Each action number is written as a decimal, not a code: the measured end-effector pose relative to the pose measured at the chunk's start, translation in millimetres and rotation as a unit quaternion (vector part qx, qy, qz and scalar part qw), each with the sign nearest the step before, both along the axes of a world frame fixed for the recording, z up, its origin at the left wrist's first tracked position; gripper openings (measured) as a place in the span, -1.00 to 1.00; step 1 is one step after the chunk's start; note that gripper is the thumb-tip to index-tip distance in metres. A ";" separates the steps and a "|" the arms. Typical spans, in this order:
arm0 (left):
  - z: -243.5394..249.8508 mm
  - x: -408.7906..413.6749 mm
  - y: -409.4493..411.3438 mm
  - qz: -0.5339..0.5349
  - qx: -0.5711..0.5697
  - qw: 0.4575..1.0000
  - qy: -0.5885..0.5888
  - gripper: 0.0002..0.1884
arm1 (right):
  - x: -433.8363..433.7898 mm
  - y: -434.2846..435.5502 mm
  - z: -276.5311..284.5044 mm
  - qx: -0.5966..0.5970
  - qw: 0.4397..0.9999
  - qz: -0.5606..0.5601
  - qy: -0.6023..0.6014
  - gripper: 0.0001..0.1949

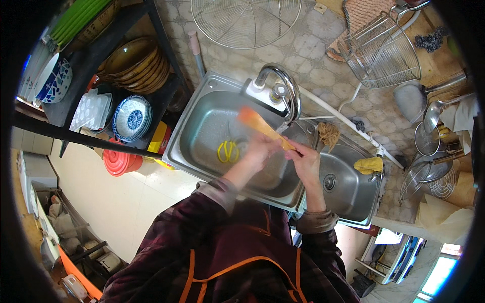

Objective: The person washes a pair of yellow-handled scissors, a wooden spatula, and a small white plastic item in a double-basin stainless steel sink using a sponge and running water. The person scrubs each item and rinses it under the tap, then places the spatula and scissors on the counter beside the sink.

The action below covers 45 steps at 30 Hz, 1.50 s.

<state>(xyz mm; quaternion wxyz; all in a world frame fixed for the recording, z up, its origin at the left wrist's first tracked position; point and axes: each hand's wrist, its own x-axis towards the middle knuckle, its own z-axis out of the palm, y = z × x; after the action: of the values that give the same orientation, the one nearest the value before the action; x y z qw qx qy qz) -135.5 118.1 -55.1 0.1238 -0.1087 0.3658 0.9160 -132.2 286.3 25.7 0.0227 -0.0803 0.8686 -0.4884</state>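
Note:
Over the large basin of a steel double sink (189, 142), a flat wooden spatula (267, 128) slants up and to the left, its wide end blurred and orange-red. My right hand (307, 163) grips the narrow handle end. Closer to the wide end, my left hand (259, 151) has its fingers around the handle, blurred by motion. A chrome faucet (293, 83) arches just beyond the spatula, and water appears to run from it close to the handle. On the basin floor, left of my left hand, lie yellow looped handles (228, 151), apparently of scissors; any blades are hard to see.
A yellow cloth (368, 165) and a brown rag (329, 135) rest on the smaller basin's edges. A white pipe (341, 113) runs behind the sink. Dark shelving (110, 142) with stacked bowls (132, 118) stands left. Wire baskets (382, 53) and ladles (432, 117) lie right.

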 end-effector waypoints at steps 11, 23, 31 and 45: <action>7.9 32.8 42.0 -0.095 -0.011 0.995 0.000 -0.74 | 42.6 57.0 6.4 -0.035 0.990 -0.032 -0.135 -0.68; 2.0 60.8 56.2 -0.156 -0.025 0.987 0.018 -0.75 | 81.6 89.1 -17.4 -0.099 0.979 -0.040 -0.172 -0.73; 1.8 28.0 11.1 -0.071 -0.089 0.993 0.007 -0.77 | 25.5 34.4 -24.4 -0.066 0.989 0.000 -0.129 -0.74; -24.5 -10.8 -46.0 0.134 -0.061 0.989 0.030 -0.71 | -64.0 -53.7 -54.3 -0.366 0.876 0.022 -0.314 -0.72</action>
<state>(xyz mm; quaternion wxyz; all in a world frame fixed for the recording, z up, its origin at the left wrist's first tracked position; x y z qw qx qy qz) -146.3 72.0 -79.7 -0.0174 -0.1366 0.4064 0.9032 -196.2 232.6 -28.7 0.2744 0.0558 0.5728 -0.7704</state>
